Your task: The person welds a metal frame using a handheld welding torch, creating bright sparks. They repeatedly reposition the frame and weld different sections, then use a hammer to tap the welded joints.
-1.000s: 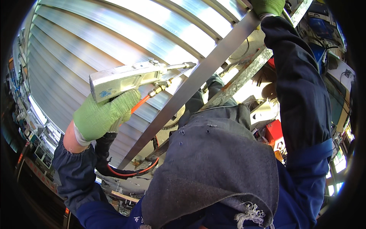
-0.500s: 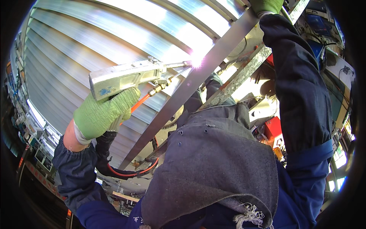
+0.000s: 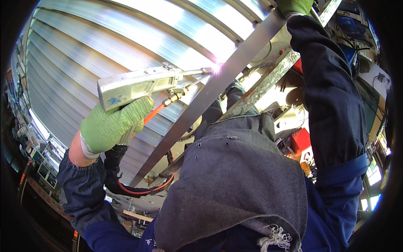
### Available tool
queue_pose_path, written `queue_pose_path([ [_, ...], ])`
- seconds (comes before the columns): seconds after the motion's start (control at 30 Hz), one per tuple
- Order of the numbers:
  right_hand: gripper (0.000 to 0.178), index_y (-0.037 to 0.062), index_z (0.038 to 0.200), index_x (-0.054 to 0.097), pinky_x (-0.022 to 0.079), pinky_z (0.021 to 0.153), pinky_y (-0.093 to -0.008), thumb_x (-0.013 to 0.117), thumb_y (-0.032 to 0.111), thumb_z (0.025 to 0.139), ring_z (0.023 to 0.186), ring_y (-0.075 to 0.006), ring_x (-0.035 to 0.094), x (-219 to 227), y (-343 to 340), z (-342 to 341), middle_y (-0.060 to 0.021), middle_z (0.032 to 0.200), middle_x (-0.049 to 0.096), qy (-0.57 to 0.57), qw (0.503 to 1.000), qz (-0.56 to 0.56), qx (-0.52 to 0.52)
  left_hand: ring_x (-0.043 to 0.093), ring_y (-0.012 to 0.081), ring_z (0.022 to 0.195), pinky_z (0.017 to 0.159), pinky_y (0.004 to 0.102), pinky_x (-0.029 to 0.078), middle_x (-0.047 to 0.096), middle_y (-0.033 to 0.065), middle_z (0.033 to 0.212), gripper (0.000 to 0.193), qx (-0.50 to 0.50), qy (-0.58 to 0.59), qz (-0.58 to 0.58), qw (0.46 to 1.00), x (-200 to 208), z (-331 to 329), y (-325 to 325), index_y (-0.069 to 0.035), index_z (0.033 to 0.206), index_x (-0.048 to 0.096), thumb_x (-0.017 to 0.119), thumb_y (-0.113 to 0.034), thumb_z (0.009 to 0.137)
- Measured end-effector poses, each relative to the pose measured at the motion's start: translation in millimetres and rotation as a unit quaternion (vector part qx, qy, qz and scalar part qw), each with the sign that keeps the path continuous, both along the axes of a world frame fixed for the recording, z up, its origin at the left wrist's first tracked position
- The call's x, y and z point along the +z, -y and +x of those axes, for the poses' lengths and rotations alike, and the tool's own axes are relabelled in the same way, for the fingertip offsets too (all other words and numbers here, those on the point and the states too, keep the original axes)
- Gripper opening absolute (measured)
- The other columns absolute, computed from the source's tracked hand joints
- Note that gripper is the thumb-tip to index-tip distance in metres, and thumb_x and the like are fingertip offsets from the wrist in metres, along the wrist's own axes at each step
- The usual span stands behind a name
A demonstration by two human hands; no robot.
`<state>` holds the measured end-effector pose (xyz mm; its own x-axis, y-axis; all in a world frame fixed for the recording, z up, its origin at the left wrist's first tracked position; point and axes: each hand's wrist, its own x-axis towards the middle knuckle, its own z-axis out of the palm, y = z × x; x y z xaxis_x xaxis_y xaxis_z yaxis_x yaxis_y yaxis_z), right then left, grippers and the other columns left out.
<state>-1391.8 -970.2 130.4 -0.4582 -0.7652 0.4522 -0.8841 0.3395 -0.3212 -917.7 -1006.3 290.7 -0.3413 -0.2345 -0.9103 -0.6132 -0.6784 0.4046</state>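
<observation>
My left hand (image 3: 113, 125), in a green glove, is wrapped round the handle of a silver handheld welding gun (image 3: 138, 85). The gun's narrow nozzle reaches right to a bright pinkish-white glow (image 3: 216, 68) at the edge of a flat grey metal bar (image 3: 210, 94). That bar runs diagonally along the ends of several parallel metal slats (image 3: 92, 50). An orange hose (image 3: 154, 114) joins the gun at a brass fitting (image 3: 173, 99). My right hand (image 3: 294, 6), also green-gloved, is at the bar's far upper end; the picture's edge cuts off its fingers.
A worn metal support beam (image 3: 262, 86) lies between the bar and my dark apron (image 3: 235, 176). Below the gun, a black cable with a red line (image 3: 145, 192) loops near my left sleeve. A red box (image 3: 300, 140) stands beyond the apron, left of my right sleeve.
The glow at the nozzle has shrunk slightly. My left hand and the gun's rear have shifted a touch to the left; the right hand stays at the bar's far end.
</observation>
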Motion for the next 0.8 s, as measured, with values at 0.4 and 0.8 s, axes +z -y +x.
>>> queue_pose_path([
  [0.4,0.038,0.0135,0.124,0.071,0.055,0.081,-0.0523,0.072,0.027,0.089,0.089,-0.0417,0.071,-7,1,-5,-0.0184,0.105,0.074,-0.054,0.998,-0.005,-0.009,0.064,0.0105,0.070,0.059,0.0253,0.050,0.070,0.0021,0.087,0.038,-0.064,0.036,-0.022,0.997,8,-5,0,-0.002,0.120,0.071,0.078,-0.032,0.097],
  [0.8,0.036,0.0134,0.123,0.071,0.055,0.081,-0.0526,0.068,0.024,0.089,0.089,-0.0426,0.071,-2,2,-1,-0.0201,0.104,0.074,-0.091,0.996,0.012,-0.021,0.065,0.0113,0.071,0.060,0.0254,0.052,0.071,0.0022,0.090,0.036,-0.076,0.053,-0.028,0.995,14,1,-2,-0.003,0.123,0.070,0.077,-0.028,0.098],
])
